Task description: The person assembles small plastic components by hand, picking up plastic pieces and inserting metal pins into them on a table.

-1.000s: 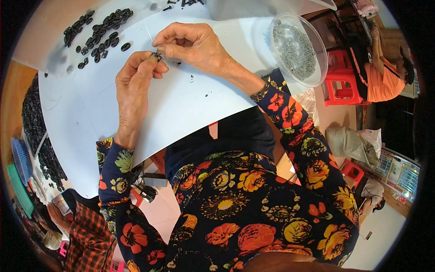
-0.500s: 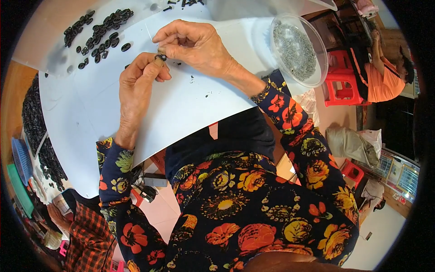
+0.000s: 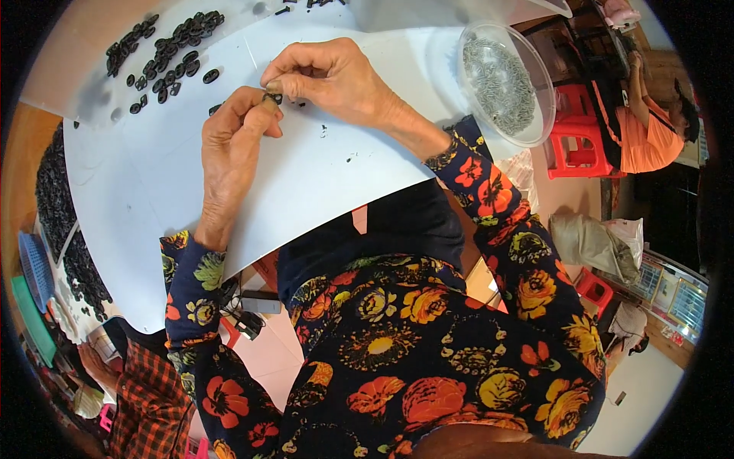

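Between the thumb and forefinger of my left hand is a small black plastic part. My right hand meets it from above, thumb and forefinger pinched against the part; whatever they hold is too small to make out. Both hands are over the white tabletop. Farther left lie several loose black oval pieces, with one single oval piece apart from them. On the right stands a clear round tub holding many thin silvery metal pieces.
A large heap of black parts lies left of the tabletop, near a blue basket. Tiny black scraps dot the table. Red stools and a person in orange are at right; a person in plaid is lower left.
My right fingertips have come down slightly and now press closer to the black part. My left hand stays almost where it was, still gripping the part.
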